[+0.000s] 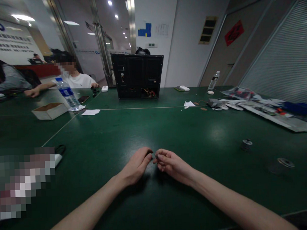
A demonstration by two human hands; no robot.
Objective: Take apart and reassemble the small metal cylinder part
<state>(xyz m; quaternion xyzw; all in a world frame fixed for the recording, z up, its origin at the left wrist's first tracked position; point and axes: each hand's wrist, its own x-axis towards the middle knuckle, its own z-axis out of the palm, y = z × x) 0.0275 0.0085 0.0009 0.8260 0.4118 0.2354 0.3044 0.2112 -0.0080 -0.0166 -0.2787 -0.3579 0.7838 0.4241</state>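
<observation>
My left hand [137, 165] and my right hand [173, 165] face each other just above the green table, their fingertips almost meeting. The right thumb and index finger pinch together at a tiny dark thing, too small to name. On my left hand the fingers curl over towards the thumb; whatever lies inside them, if anything, is hidden. Off to the right, two small metal cylinders stand on the tabletop: a nearer one [282, 166] with a round pale top, and a smaller one [246, 144] with a dark stub on top.
A black computer case [139, 75] stands at the back. Left of it are a water bottle [67, 94], an open box [49, 111] and a seated person [79, 80]. Another bottle [214, 81] and a cluttered board [271, 115] lie rightward. A pixelated patch covers the left front.
</observation>
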